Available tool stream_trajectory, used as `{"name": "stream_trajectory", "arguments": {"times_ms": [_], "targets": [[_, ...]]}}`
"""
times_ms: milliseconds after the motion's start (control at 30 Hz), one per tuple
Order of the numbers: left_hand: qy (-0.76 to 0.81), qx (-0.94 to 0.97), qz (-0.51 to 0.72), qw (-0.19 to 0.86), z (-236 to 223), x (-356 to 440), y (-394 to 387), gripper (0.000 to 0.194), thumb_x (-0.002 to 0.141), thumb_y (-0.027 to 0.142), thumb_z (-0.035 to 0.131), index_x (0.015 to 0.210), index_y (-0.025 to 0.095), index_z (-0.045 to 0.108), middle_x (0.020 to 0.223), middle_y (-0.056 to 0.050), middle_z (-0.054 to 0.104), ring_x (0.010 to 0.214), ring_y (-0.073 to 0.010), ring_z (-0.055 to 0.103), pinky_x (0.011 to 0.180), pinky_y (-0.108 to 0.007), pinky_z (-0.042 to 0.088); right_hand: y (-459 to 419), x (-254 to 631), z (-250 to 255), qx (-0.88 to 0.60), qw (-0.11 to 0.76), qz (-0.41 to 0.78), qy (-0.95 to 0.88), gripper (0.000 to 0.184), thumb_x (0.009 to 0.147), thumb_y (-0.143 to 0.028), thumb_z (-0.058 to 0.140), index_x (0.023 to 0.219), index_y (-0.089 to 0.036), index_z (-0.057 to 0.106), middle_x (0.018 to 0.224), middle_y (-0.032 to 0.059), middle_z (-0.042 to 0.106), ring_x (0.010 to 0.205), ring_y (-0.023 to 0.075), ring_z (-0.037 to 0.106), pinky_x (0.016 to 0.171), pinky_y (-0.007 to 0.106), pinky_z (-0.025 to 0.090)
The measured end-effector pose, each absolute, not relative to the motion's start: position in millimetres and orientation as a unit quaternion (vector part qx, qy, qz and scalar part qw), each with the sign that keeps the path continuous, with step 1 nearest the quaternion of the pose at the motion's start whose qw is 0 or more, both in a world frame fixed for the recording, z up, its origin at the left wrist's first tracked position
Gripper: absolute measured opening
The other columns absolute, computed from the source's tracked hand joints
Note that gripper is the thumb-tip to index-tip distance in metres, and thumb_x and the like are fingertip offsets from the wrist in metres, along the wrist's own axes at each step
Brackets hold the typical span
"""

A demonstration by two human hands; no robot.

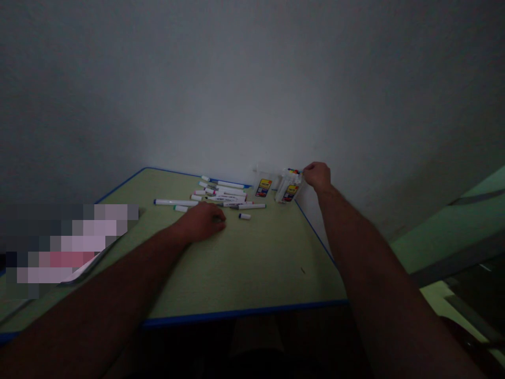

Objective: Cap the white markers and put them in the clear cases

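My right hand point(319, 176) is at the upper right edge of a clear plastic marker case point(282, 189) with a yellow and red label. Its fingers are pinched together, and what lies between them is hidden. Coloured marker ends show at the top of that case. Just left of it stands a second clear case point(263, 184), which looks see-through. On the tabletop rests my left hand point(205, 221), loosely curled, with a gap between thumb and forefinger. Beyond it several white markers point(229, 192) lie in a loose pile. A dark-ended marker cap point(244, 216) lies right of this hand.
The pale table point(260, 268) has a blue edge and stands against a grey wall point(236, 89). A blurred-out, pixelated object point(79, 247) lies on the left side. A small dark mark point(303, 270) shows near the front right.
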State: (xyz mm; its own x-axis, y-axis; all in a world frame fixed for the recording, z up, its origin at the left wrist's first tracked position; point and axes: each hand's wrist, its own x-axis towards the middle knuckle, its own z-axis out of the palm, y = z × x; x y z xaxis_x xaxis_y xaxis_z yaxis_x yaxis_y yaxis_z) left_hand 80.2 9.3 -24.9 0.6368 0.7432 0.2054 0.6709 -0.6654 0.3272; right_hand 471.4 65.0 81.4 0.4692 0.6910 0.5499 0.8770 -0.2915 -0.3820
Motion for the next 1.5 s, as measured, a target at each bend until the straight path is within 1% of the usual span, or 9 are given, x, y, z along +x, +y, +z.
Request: {"name": "stream_trajectory", "arguments": {"times_ms": [267,500,700,933,1067,1133,1200,1367,1500], "targets": [[0.403,0.895,0.156,0.108,-24,80,8,0.037,0.086,0.039,0.056,0.105,0.018,0.079,0.112,-0.011,0.077,0.107,-0.0264,0.068,0.098,-0.037,0.049,61,475,78,-0.788,0.348,-0.136,-0.49,0.015,0.076,-0.013,0.066,0.085,-0.015,0.077,0.096,0.0141,0.077,0.094,0.0271,0.072,0.086,0.036,0.054],[0.396,0.898,0.157,0.111,-27,80,11,0.038,0.087,0.039,0.056,0.106,0.016,0.079,0.112,-0.012,0.077,0.106,-0.027,0.069,0.096,-0.038,0.05,52,465,78,-0.778,0.373,-0.155,-0.481,0.013,0.078,-0.014,0.062,0.081,-0.017,0.074,0.093,0.0135,0.076,0.086,0.0249,0.068,0.082,0.036,0.053],[0.393,0.898,0.156,0.117,-27,81,12,0.039,0.086,0.038,0.056,0.107,0.015,0.079,0.114,-0.012,0.077,0.107,-0.0272,0.069,0.099,-0.038,0.049,36,441,79,-0.719,0.464,-0.175,-0.486,0.014,0.081,-0.016,0.057,0.081,-0.016,0.071,0.087,0.0102,0.074,0.082,0.0222,0.065,0.082,0.035,0.05],[0.398,0.895,0.163,0.119,-26,79,11,0.039,0.085,0.038,0.057,0.108,0.015,0.079,0.114,-0.012,0.077,0.107,-0.0278,0.07,0.097,-0.038,0.05,21,389,54,-0.643,0.565,-0.068,-0.512,0.013,0.082,-0.026,0.063,0.081,-0.016,0.072,0.07,0.0028,0.069,0.068,0.0173,0.064,0.072,0.03,0.049],[0.409,0.889,0.167,0.123,-24,78,9,0.038,0.086,0.037,0.058,0.108,0.015,0.079,0.113,-0.012,0.078,0.106,-0.0268,0.071,0.095,-0.036,0.05,16,358,27,-0.652,0.529,0.004,-0.543,0.033,0.09,-0.042,0.059,0.069,-0.017,0.068,0.061,0.0012,0.066,0.061,0.0164,0.061,0.066,0.029,0.047],[0.418,0.884,0.166,0.128,-22,78,7,0.038,0.086,0.037,0.059,0.109,0.014,0.079,0.114,-0.013,0.078,0.105,-0.0262,0.071,0.094,-0.035,0.05,13,348,15,-0.664,0.496,0.013,-0.56,0.04,0.093,-0.044,0.055,0.065,-0.018,0.066,0.059,0.0012,0.064,0.06,0.0164,0.06,0.065,0.029,0.045],[0.426,0.88,0.163,0.13,-20,79,5,0.038,0.086,0.037,0.06,0.11,0.013,0.078,0.113,-0.013,0.078,0.104,-0.026,0.071,0.093,-0.035,0.051,11,341,6,-0.669,0.468,0.023,-0.577,0.038,0.093,-0.041,0.055,0.065,-0.018,0.066,0.06,0.0015,0.065,0.06,0.0161,0.059,0.065,0.028,0.044],[0.429,0.877,0.168,0.134,-19,79,3,0.034,0.087,0.036,0.062,0.108,0.016,0.078,0.112,-0.011,0.078,0.103,-0.0244,0.072,0.093,-0.034,0.051,3,341,-9,-0.654,0.444,0.009,-0.613,0.016,0.087,-0.025,0.062,0.081,-0.017,0.073,0.079,0.004,0.075,0.072,0.0171,0.064,0.07,0.028,0.046],[0.449,0.864,0.178,0.141,-20,78,3,0.031,0.086,0.036,0.064,0.106,0.018,0.079,0.108,-0.009,0.079,0.098,-0.0237,0.072,0.09,-0.034,0.053,-1,345,-16,-0.636,0.432,0.006,-0.64,0.02,0.086,-0.013,0.059,0.093,-0.017,0.077,0.094,0.0066,0.079,0.082,0.0184,0.069,0.081,0.031,0.05]]}}
